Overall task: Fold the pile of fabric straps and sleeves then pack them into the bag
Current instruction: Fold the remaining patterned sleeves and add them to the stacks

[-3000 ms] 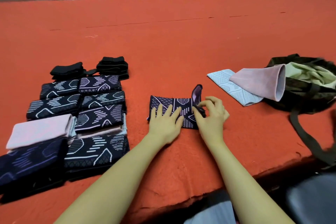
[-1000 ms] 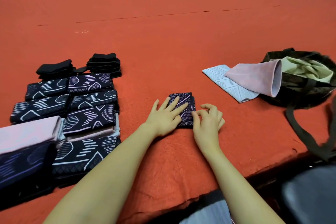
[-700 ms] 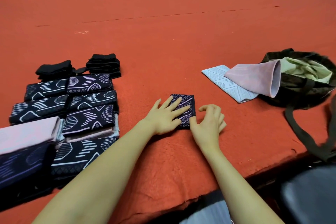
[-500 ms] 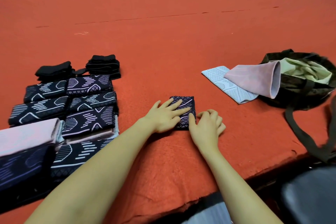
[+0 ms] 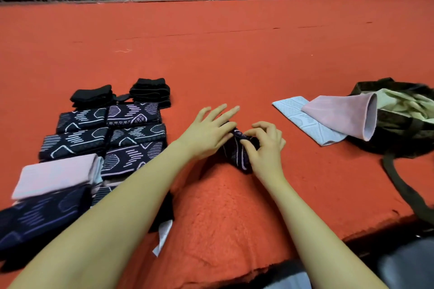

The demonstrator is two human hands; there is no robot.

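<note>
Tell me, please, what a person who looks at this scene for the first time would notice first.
Probably the two bare hands at the centre: the right hand pinches a small folded dark purple patterned sleeve, and the left hand rests on it with straight fingers. Next, the neat rows of folded dark patterned sleeves at left, and the dark olive fabric bag at right.

Two bare forearms, no sleeves, grey-clad lap (image 5: 288, 279)

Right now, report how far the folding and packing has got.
Done: folded patterned sleeves and black straps sit in rows on the left. In hand: the right hand pinches a folded dark patterned sleeve while the left hand lies over it, fingers straight. Left: a pink sleeve and a pale blue sleeve lie unfolded beside the bag; the folded rows are not packed yet.
</note>
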